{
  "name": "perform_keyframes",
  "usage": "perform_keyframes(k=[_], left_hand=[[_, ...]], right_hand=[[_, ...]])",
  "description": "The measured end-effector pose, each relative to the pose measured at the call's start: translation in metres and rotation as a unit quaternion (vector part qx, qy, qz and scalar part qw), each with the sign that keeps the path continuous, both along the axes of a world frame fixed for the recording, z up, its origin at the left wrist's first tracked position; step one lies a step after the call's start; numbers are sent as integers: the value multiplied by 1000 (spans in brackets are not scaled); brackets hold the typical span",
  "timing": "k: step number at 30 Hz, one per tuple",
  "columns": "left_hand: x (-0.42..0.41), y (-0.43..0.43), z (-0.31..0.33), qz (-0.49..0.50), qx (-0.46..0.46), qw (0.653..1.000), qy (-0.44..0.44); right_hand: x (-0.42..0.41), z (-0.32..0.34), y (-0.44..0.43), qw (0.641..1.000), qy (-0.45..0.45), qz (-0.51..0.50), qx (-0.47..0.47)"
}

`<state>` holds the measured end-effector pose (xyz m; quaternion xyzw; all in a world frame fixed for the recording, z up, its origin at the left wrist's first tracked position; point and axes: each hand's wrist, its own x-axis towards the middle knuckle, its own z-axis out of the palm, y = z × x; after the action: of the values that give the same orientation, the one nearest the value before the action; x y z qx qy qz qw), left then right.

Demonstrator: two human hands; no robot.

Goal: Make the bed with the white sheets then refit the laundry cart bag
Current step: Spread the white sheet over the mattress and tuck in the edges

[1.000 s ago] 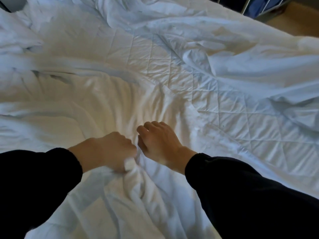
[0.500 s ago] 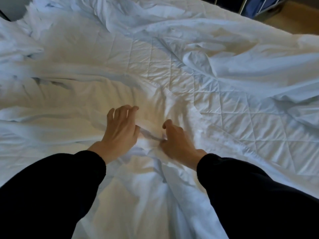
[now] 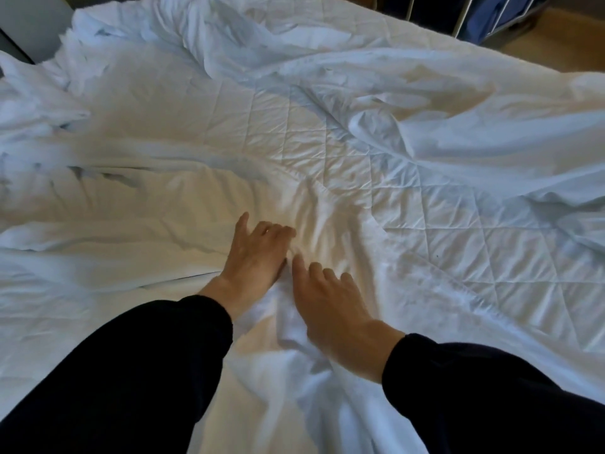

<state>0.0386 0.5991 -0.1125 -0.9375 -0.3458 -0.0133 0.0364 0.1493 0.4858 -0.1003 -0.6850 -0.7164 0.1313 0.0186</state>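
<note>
A crumpled white sheet (image 3: 137,204) covers the left and near part of the bed. It leaves the quilted mattress pad (image 3: 327,139) bare in the middle. More white sheet (image 3: 491,149) is bunched on the right. My left hand (image 3: 255,257) lies on the sheet at the centre. Its fingertips curl into a fan of wrinkles and its thumb sticks out to the left. Just to its right, my right hand (image 3: 330,306) rests flat on a ridge of sheet with the fingers spread. The laundry cart (image 3: 484,14), a metal frame with a blue bag, stands beyond the far right corner.
The bed fills nearly the whole view. A strip of wooden floor (image 3: 576,24) shows at the top right beside the cart. A grey wall or panel (image 3: 29,21) borders the far left corner.
Both hands let go of the bunched sheet near me and moved farther onto the bed. My right hand has flattened out, and my left hand's fingers have curled into the fabric.
</note>
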Motion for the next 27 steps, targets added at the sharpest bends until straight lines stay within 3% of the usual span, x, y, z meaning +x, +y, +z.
perform_keyframes(k=[4, 6, 9, 11, 14, 20, 25, 27], left_hand=[[20, 22, 4, 93, 37, 988, -116], [22, 29, 2, 131, 50, 985, -105], [12, 25, -13, 119, -8, 992, -45], [-3, 20, -25, 113, -44, 991, -47], [-23, 20, -32, 104, -27, 992, -62], [-10, 62, -19, 215, -47, 975, 9], [23, 116, 5, 286, 44, 954, -71], [28, 129, 4, 283, 24, 956, -69]], right_hand=[[64, 10, 31, 990, 15, -115, 80], [92, 6, 40, 982, 6, -172, 77], [99, -15, 31, 976, 35, -215, 27], [98, -26, 22, 969, 87, -229, 26], [102, -26, 22, 961, 125, -248, 19], [108, -11, 48, 964, 70, -255, 8], [112, -11, 92, 958, 31, -285, 17], [107, -14, 102, 956, 32, -291, 12]])
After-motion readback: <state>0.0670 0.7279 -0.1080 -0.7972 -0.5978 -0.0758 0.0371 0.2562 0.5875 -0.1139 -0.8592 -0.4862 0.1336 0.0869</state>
